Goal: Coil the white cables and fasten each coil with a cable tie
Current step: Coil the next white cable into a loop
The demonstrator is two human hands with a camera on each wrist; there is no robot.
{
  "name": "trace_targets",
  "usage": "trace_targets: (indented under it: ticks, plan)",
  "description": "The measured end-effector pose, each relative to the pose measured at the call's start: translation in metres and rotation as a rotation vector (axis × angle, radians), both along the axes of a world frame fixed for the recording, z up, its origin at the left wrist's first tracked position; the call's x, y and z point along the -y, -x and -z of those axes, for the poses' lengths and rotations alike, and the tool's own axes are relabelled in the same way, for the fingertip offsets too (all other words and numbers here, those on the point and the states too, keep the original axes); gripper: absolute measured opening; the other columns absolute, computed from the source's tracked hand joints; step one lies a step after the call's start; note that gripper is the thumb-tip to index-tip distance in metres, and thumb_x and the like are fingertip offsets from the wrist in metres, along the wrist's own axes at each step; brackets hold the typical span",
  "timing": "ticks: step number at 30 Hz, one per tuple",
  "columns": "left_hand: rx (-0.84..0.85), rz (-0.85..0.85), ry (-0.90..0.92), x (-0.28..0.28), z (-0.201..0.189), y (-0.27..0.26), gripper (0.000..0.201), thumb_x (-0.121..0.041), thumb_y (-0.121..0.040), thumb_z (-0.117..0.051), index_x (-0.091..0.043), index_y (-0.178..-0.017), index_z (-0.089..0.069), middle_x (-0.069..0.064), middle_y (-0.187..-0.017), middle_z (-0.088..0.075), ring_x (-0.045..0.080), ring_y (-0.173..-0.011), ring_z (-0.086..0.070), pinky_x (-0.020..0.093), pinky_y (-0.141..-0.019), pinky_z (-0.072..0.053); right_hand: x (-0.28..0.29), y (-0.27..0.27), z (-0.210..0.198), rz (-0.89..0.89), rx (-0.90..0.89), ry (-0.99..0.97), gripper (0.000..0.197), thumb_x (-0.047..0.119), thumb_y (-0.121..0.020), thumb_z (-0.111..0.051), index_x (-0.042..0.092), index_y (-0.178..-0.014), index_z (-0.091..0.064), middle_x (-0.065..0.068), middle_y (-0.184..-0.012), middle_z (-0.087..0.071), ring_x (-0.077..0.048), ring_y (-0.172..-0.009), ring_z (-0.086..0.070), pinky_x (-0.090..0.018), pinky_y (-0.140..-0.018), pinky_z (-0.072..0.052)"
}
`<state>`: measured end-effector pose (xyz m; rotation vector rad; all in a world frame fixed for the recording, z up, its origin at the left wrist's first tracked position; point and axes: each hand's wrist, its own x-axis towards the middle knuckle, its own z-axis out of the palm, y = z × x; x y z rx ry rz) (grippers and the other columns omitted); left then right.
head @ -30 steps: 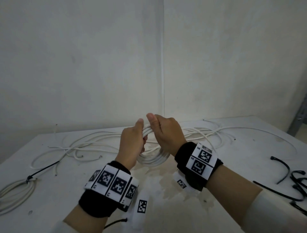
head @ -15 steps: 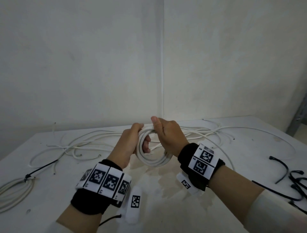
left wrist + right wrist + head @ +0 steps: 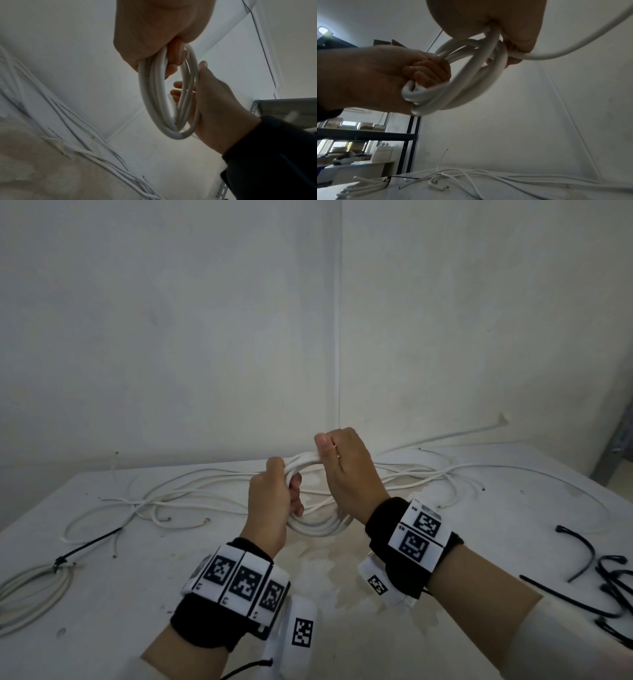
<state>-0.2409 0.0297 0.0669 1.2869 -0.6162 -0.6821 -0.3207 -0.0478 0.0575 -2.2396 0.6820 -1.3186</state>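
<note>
Above the table's middle, both hands hold a white cable coil [image 3: 318,527] of several loops. My left hand [image 3: 274,494] grips the coil's left side, fingers curled through the ring. My right hand [image 3: 342,467] grips the top of the coil, thumb up. The cable's free tail [image 3: 445,436] runs from that hand up and to the right, off the table. In the left wrist view the coil [image 3: 152,94] hangs from my left hand [image 3: 163,33]. The right wrist view shows the coil [image 3: 471,83] and the tail [image 3: 573,44] under my right hand [image 3: 488,13].
Loose white cables [image 3: 191,494] sprawl across the back of the white table [image 3: 342,577]. A finished coil [image 3: 30,587] with a black cable tie [image 3: 63,559] lies at the left edge. Several black cable ties [image 3: 609,577] lie at the right. A dark metal shelf [image 3: 368,134] stands beyond the table.
My right hand has risen and taken hold of the top of the coil. The free tail has lifted off the table and now swings up at the right. The left hand keeps its grip.
</note>
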Motion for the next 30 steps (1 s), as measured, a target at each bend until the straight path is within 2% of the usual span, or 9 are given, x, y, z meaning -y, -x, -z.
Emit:
trace_targets:
  ticks: [2,5,8,12,14,18,24,27,30]
  plan:
    - [-0.015,-0.009,0.011,0.000,0.000,0.000,0.041,-0.015,-0.090,-0.031,-0.009,-0.052,-0.041,-0.005,-0.033,-0.035,0.009,-0.028,-0.026,0.018,-0.035,-0.029,0.000,-0.001,-0.001,0.017,0.009,0.006,0.031,0.057,-0.085,-0.025,0.034,-0.064,-0.028,0.015,-0.072,-0.034,-0.006,-0.075,-0.034,-0.014,-0.072,-0.024]
    - [-0.019,-0.038,0.036,-0.002,-0.001,-0.001,0.039,-0.014,-0.090,-0.030,-0.009,-0.053,-0.041,-0.006,-0.032,-0.034,0.008,-0.027,-0.026,0.020,-0.038,-0.030,-0.002,0.001,-0.005,0.041,-0.028,-0.051,0.037,0.048,-0.094,-0.037,0.030,-0.063,-0.030,0.011,-0.072,-0.034,-0.013,-0.076,-0.038,-0.019,-0.071,-0.026]
    - [-0.054,-0.078,0.099,-0.005,-0.002,-0.003,0.037,-0.013,-0.089,-0.030,-0.010,-0.054,-0.042,-0.006,-0.034,-0.036,0.009,-0.028,-0.025,0.021,-0.040,-0.030,-0.006,0.006,-0.011,0.085,-0.163,-0.166,0.045,0.054,-0.092,-0.031,0.021,-0.062,-0.031,0.005,-0.066,-0.038,-0.013,-0.062,-0.038,-0.029,-0.059,-0.028]
    - [-0.115,-0.097,0.133,-0.006,-0.001,-0.009,0.035,-0.013,-0.088,-0.029,-0.010,-0.054,-0.041,-0.005,-0.036,-0.036,0.009,-0.029,-0.023,0.020,-0.039,-0.030,-0.005,0.009,-0.013,0.019,-0.285,-0.251,0.058,0.066,-0.085,-0.018,0.015,-0.062,-0.031,0.001,-0.063,-0.042,-0.016,-0.060,-0.039,-0.031,-0.060,-0.029]
    - [-0.135,-0.095,0.134,-0.006,0.000,-0.011,0.035,-0.013,-0.088,-0.029,-0.011,-0.055,-0.041,-0.006,-0.036,-0.036,0.009,-0.029,-0.023,0.020,-0.038,-0.030,-0.003,0.009,-0.012,-0.047,-0.252,-0.284,0.059,0.067,-0.082,-0.017,0.014,-0.061,-0.032,-0.001,-0.061,-0.041,-0.016,-0.058,-0.037,-0.030,-0.059,-0.029]
    - [-0.151,-0.087,0.129,-0.006,0.001,-0.012,0.035,-0.014,-0.088,-0.028,-0.011,-0.055,-0.040,-0.007,-0.033,-0.033,0.009,-0.029,-0.022,0.020,-0.038,-0.030,0.002,0.010,-0.008,-0.183,-0.101,-0.396,0.073,0.070,-0.074,-0.027,0.003,-0.068,-0.054,-0.007,-0.061,-0.054,-0.015,-0.056,-0.049,-0.028,-0.062,-0.038]
    - [-0.215,-0.101,0.167,-0.006,0.005,-0.012,0.034,-0.015,-0.088,-0.029,-0.013,-0.056,-0.038,-0.007,-0.035,-0.033,0.009,-0.030,-0.023,0.026,-0.045,-0.030,0.003,0.014,-0.014,-0.335,-0.123,-0.545,0.073,0.064,-0.076,-0.032,0.000,-0.093,-0.062,-0.005,-0.071,-0.067,0.001,-0.053,-0.054,-0.017,-0.061,-0.042]
    - [-0.269,-0.107,0.201,-0.006,0.005,-0.013,0.032,-0.015,-0.089,-0.029,-0.014,-0.059,-0.038,-0.007,-0.037,-0.035,0.009,-0.031,-0.023,0.026,-0.046,-0.030,0.001,0.013,-0.014,-0.339,-0.128,-0.554,0.059,0.055,-0.088,-0.030,0.005,-0.089,-0.061,-0.003,-0.070,-0.066,0.001,-0.051,-0.054,-0.020,-0.065,-0.043]
    - [-0.267,-0.098,0.213,-0.005,0.004,-0.011,0.033,-0.014,-0.090,-0.028,-0.014,-0.057,-0.037,-0.006,-0.037,-0.034,0.009,-0.031,-0.022,0.026,-0.046,-0.030,0.000,0.012,-0.011,-0.314,-0.081,-0.527,0.048,0.050,-0.092,-0.032,0.011,-0.080,-0.057,-0.001,-0.058,-0.059,-0.005,-0.046,-0.051,-0.020,-0.057,-0.041]
